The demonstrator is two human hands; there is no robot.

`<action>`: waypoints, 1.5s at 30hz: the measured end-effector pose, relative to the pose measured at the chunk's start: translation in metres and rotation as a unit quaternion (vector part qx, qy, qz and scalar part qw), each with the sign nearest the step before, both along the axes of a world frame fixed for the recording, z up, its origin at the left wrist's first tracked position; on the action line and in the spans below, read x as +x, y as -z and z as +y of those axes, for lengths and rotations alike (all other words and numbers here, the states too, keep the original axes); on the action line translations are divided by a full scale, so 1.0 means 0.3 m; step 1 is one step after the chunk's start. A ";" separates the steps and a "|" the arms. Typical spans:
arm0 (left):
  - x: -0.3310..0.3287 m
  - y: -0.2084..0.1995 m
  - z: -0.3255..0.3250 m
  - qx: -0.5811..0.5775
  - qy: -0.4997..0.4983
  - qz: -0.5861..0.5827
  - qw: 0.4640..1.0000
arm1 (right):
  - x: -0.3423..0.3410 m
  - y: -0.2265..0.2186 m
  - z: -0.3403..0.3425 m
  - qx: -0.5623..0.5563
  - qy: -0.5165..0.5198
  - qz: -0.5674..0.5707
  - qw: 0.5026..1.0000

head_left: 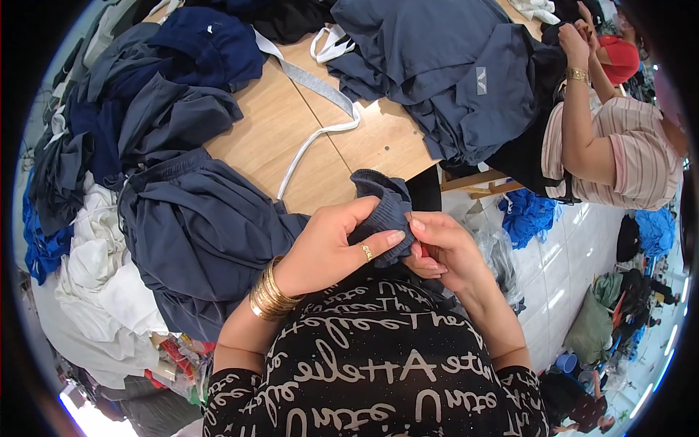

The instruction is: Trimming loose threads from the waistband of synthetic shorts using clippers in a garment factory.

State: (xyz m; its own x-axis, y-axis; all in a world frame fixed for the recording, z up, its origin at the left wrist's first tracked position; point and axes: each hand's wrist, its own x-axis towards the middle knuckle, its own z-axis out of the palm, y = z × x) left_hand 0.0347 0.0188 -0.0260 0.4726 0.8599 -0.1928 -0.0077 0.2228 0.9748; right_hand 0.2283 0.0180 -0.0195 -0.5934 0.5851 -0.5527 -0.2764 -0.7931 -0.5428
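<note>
Ribbed dark grey-blue cloth [384, 191] is at the centre of the frame, just in front of the wearer's body and by the near edge of the wooden desk [273, 120]. The left hand [331, 240] has its grip closed on it, thumb laid across the folds and index finger bent over the gathered edge; a gold ring [366, 252] and stacked gold bangles [271, 295] are on that hand and wrist. The right hand [450, 251] pinches the right-hand edge of the cloth between thumb and fingers; a small red spot shows between them, too hidden to identify.

At centre left lies a dark grey garment [204, 237] with a gathered waistband; whether it joins the held cloth cannot be told. White fabric [102, 255] is beside it at the left. Navy clothing [211, 47] is heaped at the upper left, and a grey garment pile [459, 87] at the upper centre. Between these heaps, a grey strip [313, 79] runs into a white cord [309, 142] that curves down toward the hands. At the upper right, a co-worker in a striped shirt [633, 149] stands with raised arms.
</note>
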 end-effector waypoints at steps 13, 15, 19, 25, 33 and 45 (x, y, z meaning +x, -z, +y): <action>-0.008 -0.044 0.007 -0.056 0.040 -0.115 0.991 | -0.009 0.014 -0.022 -0.058 0.015 0.124 0.991; -0.014 -0.042 0.009 -0.051 0.048 -0.103 0.992 | -0.012 0.015 -0.026 -0.058 0.015 0.133 0.989; -0.017 -0.043 0.011 -0.058 0.054 -0.106 0.991 | -0.019 0.019 -0.038 -0.056 0.028 0.154 0.986; -0.021 -0.036 0.006 -0.042 0.055 -0.105 0.992 | -0.026 0.018 -0.051 -0.050 0.031 0.188 0.980; -0.023 -0.038 0.013 -0.043 0.062 -0.108 0.991 | -0.034 0.016 -0.061 -0.053 0.042 0.214 0.975; -0.016 0.000 -0.016 -0.076 0.093 -0.130 0.984 | 0.023 -0.002 -0.014 -0.019 0.132 0.366 0.921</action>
